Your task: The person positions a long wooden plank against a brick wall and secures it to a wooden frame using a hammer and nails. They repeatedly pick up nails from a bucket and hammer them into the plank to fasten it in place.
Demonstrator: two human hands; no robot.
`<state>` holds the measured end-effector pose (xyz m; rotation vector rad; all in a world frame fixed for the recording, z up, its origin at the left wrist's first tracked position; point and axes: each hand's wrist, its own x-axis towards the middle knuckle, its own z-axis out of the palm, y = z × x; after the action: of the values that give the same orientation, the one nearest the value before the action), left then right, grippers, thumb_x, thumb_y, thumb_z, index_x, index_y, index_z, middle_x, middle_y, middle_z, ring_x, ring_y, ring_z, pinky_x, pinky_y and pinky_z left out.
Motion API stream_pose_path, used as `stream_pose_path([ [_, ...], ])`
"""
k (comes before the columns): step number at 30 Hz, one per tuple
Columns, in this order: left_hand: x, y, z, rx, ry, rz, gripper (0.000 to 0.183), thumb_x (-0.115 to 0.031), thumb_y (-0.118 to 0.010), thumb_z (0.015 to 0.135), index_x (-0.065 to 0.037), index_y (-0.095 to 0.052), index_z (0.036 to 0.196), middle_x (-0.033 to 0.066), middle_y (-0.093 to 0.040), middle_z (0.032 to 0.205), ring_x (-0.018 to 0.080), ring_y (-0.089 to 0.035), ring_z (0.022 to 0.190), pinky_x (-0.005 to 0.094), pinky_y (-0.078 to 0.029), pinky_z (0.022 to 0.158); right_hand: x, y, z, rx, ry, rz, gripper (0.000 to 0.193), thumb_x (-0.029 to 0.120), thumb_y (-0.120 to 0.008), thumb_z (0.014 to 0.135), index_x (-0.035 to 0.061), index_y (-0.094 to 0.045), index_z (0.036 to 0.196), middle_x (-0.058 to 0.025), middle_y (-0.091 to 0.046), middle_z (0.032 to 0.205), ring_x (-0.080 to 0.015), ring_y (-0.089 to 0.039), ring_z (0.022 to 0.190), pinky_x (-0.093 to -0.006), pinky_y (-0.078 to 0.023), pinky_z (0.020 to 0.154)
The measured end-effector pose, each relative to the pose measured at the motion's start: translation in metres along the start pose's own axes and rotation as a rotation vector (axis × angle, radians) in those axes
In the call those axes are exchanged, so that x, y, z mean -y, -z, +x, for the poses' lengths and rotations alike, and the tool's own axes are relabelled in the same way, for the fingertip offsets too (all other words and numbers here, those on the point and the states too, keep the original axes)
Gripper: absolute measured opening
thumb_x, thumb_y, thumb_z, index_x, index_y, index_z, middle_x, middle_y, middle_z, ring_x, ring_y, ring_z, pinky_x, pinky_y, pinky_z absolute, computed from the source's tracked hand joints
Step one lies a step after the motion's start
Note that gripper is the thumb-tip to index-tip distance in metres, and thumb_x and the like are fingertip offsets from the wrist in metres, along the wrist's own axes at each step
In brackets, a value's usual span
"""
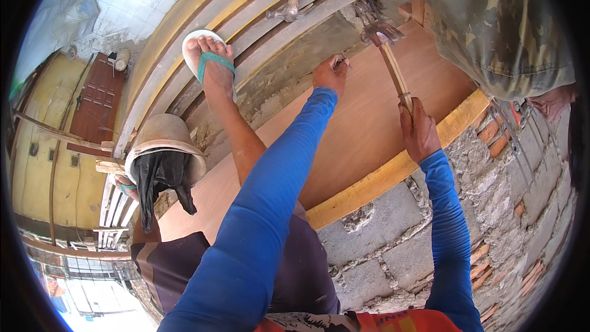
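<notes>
The wooden-handled hammer, gripped by the right hand, points its worn metal head toward eleven o'clock, while the left hand pinches a nail.

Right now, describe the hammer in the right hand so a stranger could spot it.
Find the plywood sheet above the block wall. The right hand grips a hammer over it. Unlike the second hammer lying on the planks, this one is held, claw head raised.
</notes>
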<state>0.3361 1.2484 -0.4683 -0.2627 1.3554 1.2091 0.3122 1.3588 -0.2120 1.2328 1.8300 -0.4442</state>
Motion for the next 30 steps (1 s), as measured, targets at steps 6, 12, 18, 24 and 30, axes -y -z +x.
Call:
stream_pose_path([
  [6, -0.006, -0.050, 0.025, -0.031, -0.013, 0.038, 0.015, -0.019, -0.064, 0.093, -0.011, -0.070, 0.105, 0.0097, -0.070, 0.082, 0.0187, -0.066, 0.072, 0.0341, -0.052, 0.073, 0.002, -0.005, 0.002, -0.129, 0.043, -0.016, 0.028, 0.016, -0.052, 0.099, 0.0022, -0.049, 0.123, -0.0281, -0.064, 0.086, -0.0513, -0.061, 0.082, -0.0550, -0.047, 0.069],
  [12, 0.006, -0.064, 0.038, -0.084, -0.157, 0.086, 0.017, -0.022, -0.064, 0.093, -0.011, -0.069, 0.105, 0.0154, -0.072, 0.094, 0.0324, -0.070, 0.086, 0.0385, -0.054, 0.080, -0.001, -0.006, 0.033, -0.118, 0.031, -0.079, 0.028, 0.015, -0.055, 0.098, 0.0025, -0.049, 0.123, -0.0279, -0.064, 0.084, -0.0512, -0.061, 0.079, -0.0555, -0.047, 0.065],
  [18, 0.009, -0.072, 0.040, -0.052, -0.163, 0.125, 0.019, -0.023, -0.064, 0.095, -0.012, -0.069, 0.110, 0.0114, -0.073, 0.091, 0.0271, -0.071, 0.084, 0.0356, -0.053, 0.078, 0.007, -0.001, 0.045, -0.161, 0.084, -0.121, 0.029, 0.012, -0.057, 0.097, 0.0038, -0.049, 0.123, -0.0281, -0.064, 0.082, -0.0496, -0.063, 0.077, -0.0549, -0.047, 0.063],
  [24, 0.004, -0.082, 0.047, -0.034, -0.192, 0.122, 0.024, -0.024, -0.065, 0.093, -0.011, -0.068, 0.113, 0.0137, -0.073, 0.095, 0.0321, -0.070, 0.088, 0.0363, -0.053, 0.081, -0.010, -0.004, 0.054, -0.119, 0.070, -0.144, 0.028, 0.012, -0.057, 0.097, 0.0040, -0.048, 0.122, -0.0279, -0.065, 0.084, -0.0493, -0.063, 0.077, -0.0549, -0.047, 0.063],
  [30, 0.006, -0.086, 0.051, -0.062, -0.185, 0.145, 0.022, -0.027, -0.063, 0.093, -0.017, -0.070, 0.112, 0.0223, -0.068, 0.090, 0.0391, -0.065, 0.086, 0.0465, -0.052, 0.078, -0.018, 0.000, 0.057, -0.110, 0.073, -0.202, 0.027, 0.013, -0.057, 0.097, 0.0042, -0.049, 0.121, -0.0275, -0.065, 0.084, -0.0487, -0.063, 0.077, -0.0545, -0.047, 0.064],
])
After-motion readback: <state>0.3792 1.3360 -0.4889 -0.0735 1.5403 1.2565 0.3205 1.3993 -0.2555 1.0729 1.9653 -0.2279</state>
